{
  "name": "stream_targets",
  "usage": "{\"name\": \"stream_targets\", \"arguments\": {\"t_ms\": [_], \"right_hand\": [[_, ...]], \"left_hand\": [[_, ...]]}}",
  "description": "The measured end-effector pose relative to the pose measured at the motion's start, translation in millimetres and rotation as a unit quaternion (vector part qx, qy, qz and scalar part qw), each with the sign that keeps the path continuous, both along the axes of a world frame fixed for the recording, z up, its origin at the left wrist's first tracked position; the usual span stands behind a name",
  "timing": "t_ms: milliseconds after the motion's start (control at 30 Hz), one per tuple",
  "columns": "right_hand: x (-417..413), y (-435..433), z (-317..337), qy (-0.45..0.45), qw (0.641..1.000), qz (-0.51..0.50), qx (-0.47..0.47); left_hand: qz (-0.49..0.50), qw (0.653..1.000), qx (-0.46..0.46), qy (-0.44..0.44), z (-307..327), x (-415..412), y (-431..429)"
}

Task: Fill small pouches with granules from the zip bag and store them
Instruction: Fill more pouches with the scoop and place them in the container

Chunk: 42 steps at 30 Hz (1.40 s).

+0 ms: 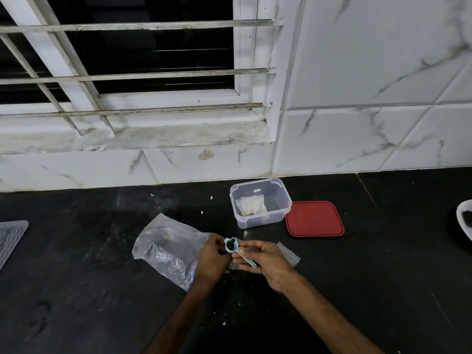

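A large clear zip bag [167,247] lies crumpled on the black counter, left of my hands. My right hand [265,264] pinches the handle of a small light-blue measuring spoon [232,246], whose bowl looks dark inside. A small clear pouch [288,254] lies under and beside that hand. My left hand [213,259] is curled at the spoon's bowl, over the zip bag's edge; what it grips is hidden. A clear plastic box [260,203] behind them holds one filled pouch [251,205] of pale granules.
The red lid [314,218] lies flat right of the box. A white dish [463,221] sits at the right edge, a grey ribbed mat [10,238] at the left edge. Tiled wall and a barred window rise behind the counter. Pale crumbs dot the surface.
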State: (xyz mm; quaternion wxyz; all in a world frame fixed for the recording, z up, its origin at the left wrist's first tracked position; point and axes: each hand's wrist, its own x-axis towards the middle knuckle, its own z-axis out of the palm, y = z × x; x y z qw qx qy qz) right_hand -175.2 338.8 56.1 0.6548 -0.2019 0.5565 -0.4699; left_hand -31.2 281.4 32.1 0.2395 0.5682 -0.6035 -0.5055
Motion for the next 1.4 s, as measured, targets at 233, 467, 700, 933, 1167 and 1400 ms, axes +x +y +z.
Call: {"name": "stream_targets", "arguments": {"t_ms": [233,467,700,933,1167,1400], "right_hand": [[8,-3,5,0.043,0.997,-0.05,-0.029],[11,-8,3,0.126,0.988,-0.053,-0.07],[9,-9,8,0.265,0.954,0.0,-0.137],[15,-9,6,0.25,0.955,-0.028,-0.157],[13,-6,3,0.361,0.915,-0.009,-0.18],[12,0,-7,0.43,0.88,0.022,-0.198]], "left_hand": [[0.018,1.0,-0.02,0.002,-3,-1,-3],[0.021,0.999,-0.02,0.016,0,-3,3],[0.034,0.999,-0.023,0.019,6,-3,10],[0.049,0.997,-0.052,-0.011,4,-8,10],[0.069,0.997,-0.032,-0.002,5,-11,14],[0.094,0.995,0.013,0.024,4,-7,18]]}}
